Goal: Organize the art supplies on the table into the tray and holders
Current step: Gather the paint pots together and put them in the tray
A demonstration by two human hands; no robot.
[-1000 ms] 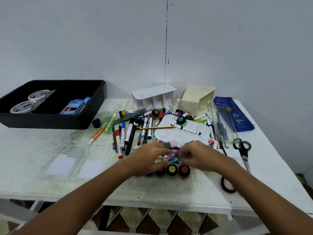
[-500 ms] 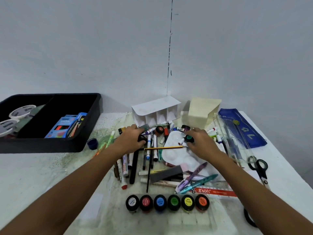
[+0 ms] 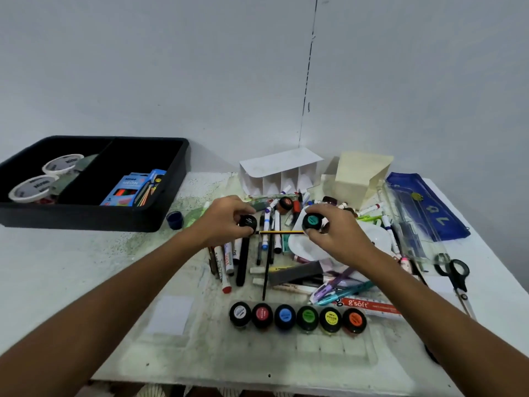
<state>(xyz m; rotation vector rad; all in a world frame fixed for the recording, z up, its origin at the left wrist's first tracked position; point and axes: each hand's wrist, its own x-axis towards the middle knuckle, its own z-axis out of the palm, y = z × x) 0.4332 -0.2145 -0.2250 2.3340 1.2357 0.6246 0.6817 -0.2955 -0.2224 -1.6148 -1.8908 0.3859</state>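
Sitting at the far left of the white table [image 3: 71,270], the black tray [image 3: 160,222] holds two round white tubs [image 3: 47,179] in its left compartment and a blue box of coloured pencils [image 3: 130,189] in its right one. Just beside the tray's right corner stands a small dark blue pot [image 3: 174,219]. The left hand [image 3: 221,222] has its thumb and fingers curled round a black-lidded paint pot [image 3: 248,222], held over a heap of markers and pens [image 3: 243,259]. A yellow pencil [image 3: 282,232] lies crosswise between the two hands. Behind them a white holder with slots [image 3: 279,173] lies on its side with its openings toward the camera, and a cream paper box [image 3: 359,176] stands to its right. The right hand [image 3: 339,233] pinches a teal-lidded paint pot [image 3: 311,221] between thumb and fingers, above a white palette [image 3: 309,247]. Near the table's front edge, six paint pots [image 3: 297,317] stand touching in a row, lids white, red, blue, green, yellow and orange, what looks like a clear plastic tray under them, though glare makes that hard to tell. A ruler [image 3: 369,306] lies just right of the row. Farther right lie a clear case [image 3: 412,222], a blue pouch [image 3: 429,207] and black-handled scissors [image 3: 456,276].
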